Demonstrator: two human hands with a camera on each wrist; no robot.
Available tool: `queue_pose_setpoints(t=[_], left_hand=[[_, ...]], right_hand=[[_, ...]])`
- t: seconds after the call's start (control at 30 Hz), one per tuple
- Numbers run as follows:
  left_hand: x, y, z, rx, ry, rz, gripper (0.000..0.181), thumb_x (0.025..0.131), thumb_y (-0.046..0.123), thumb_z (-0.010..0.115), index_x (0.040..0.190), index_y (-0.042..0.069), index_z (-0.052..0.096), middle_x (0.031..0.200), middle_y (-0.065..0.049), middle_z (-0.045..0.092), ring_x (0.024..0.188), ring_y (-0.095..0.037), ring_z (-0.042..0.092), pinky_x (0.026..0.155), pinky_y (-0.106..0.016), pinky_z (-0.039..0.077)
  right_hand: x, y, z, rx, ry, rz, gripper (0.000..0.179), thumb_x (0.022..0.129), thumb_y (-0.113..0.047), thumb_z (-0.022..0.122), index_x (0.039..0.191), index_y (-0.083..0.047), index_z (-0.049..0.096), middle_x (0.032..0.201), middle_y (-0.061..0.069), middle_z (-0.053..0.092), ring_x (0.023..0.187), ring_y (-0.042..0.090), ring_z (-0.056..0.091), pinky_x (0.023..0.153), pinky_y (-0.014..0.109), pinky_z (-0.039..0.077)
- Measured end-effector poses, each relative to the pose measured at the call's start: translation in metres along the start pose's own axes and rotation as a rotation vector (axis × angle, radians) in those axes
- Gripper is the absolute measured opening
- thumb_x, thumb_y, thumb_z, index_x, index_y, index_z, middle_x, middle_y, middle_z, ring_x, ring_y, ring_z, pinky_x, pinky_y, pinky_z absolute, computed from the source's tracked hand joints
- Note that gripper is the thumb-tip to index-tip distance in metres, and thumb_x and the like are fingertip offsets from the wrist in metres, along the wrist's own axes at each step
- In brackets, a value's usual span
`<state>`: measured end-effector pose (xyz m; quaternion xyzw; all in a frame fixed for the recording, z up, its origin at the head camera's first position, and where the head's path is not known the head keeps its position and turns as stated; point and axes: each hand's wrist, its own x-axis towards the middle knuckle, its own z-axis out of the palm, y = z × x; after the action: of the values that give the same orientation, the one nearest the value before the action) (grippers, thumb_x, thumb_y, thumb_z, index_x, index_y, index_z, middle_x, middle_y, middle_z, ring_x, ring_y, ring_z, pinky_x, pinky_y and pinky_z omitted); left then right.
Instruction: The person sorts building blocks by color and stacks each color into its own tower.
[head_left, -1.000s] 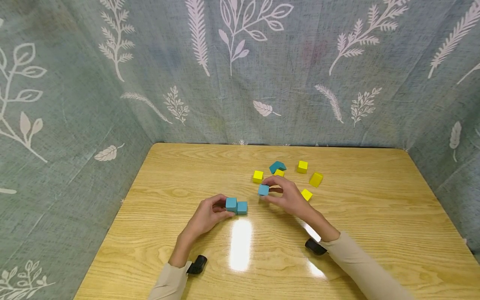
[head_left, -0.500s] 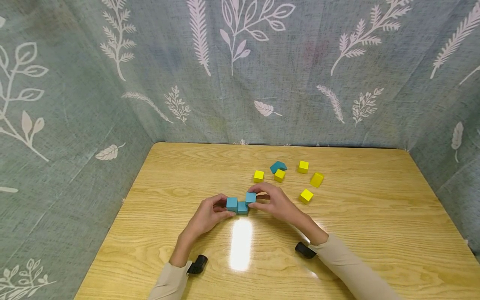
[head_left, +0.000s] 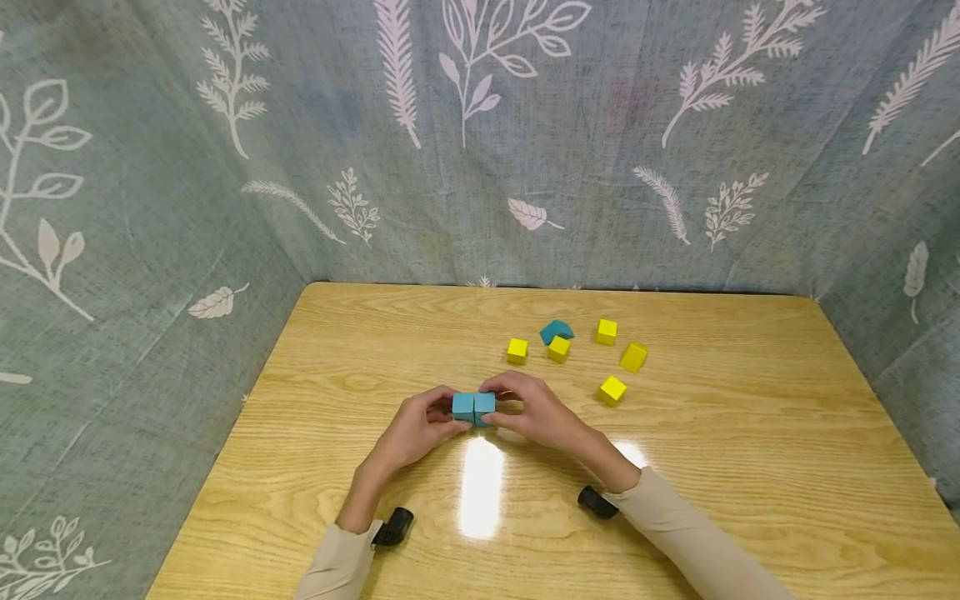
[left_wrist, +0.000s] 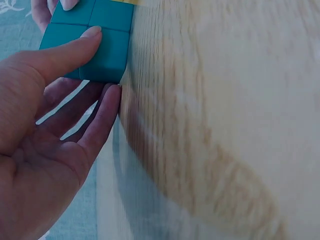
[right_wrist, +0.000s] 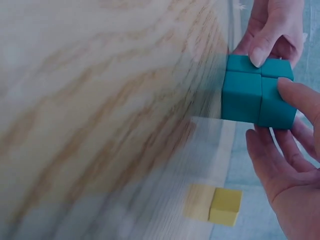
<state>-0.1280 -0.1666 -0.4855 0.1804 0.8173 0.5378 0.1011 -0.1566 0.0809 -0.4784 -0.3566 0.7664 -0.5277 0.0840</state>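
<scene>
Fingers of left hand and right hand pinch blue cubes stacked two-by-two (apparently being aligned), likely needing gentle release next.

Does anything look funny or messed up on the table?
Just one bit: a blue shape lies slanted among the yellow cubes, away from the neat blue stack. I see nothing spilled or broken.

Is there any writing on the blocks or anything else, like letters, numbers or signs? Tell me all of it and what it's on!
There are no words, numbers or signs that I can read.
Blue blocks: plain on the sides that show.
Yellow blocks: plain too.
Cloth: only pale leaves and plants.
Black wrist gadgets: too small to tell if anything is printed there.
</scene>
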Motion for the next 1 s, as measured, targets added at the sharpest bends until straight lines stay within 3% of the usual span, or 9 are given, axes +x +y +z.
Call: queue_pose_setpoints(t=[0.23,0.53,0.83,1.0], left_hand=[[0.001,0.000,0.000,0.019,-0.010,0.005,0.034,0.093,0.004,0.076,0.126,0.004,0.065,0.117,-0.013,0.068,0.108,-0.027,0.068,0.090,-0.031,0.058],[0.001,0.003,0.000,0.039,-0.013,0.011,0.029,0.094,0.005,0.076,0.121,0.007,0.067,0.114,-0.011,0.069,0.105,-0.025,0.068,0.088,-0.031,0.059],[0.001,0.004,0.001,0.055,-0.004,0.022,0.026,0.092,0.004,0.076,0.117,0.005,0.068,0.111,-0.010,0.070,0.101,-0.024,0.068,0.086,-0.030,0.059],[0.002,0.004,0.003,0.053,0.001,0.032,0.026,0.091,0.003,0.077,0.116,0.004,0.068,0.109,-0.010,0.070,0.101,-0.025,0.069,0.085,-0.029,0.059]], right_hand=[[0.001,-0.002,0.001,0.002,-0.007,0.004,0.034,0.093,-0.006,0.077,0.125,-0.002,0.064,0.120,0.009,0.066,0.112,0.025,0.066,0.097,0.038,0.057],[0.001,-0.002,0.001,-0.008,-0.008,0.002,0.036,0.093,-0.006,0.077,0.126,-0.002,0.063,0.122,0.010,0.065,0.113,0.026,0.065,0.097,0.039,0.056],[-0.003,-0.005,-0.007,-0.108,0.009,-0.050,0.039,0.097,-0.016,0.075,0.129,0.002,0.062,0.125,0.014,0.065,0.115,0.025,0.063,0.099,0.045,0.054],[-0.003,-0.003,-0.018,-0.150,0.037,-0.045,0.032,0.100,-0.013,0.070,0.127,0.003,0.064,0.125,0.019,0.066,0.116,0.027,0.063,0.099,0.044,0.054]])
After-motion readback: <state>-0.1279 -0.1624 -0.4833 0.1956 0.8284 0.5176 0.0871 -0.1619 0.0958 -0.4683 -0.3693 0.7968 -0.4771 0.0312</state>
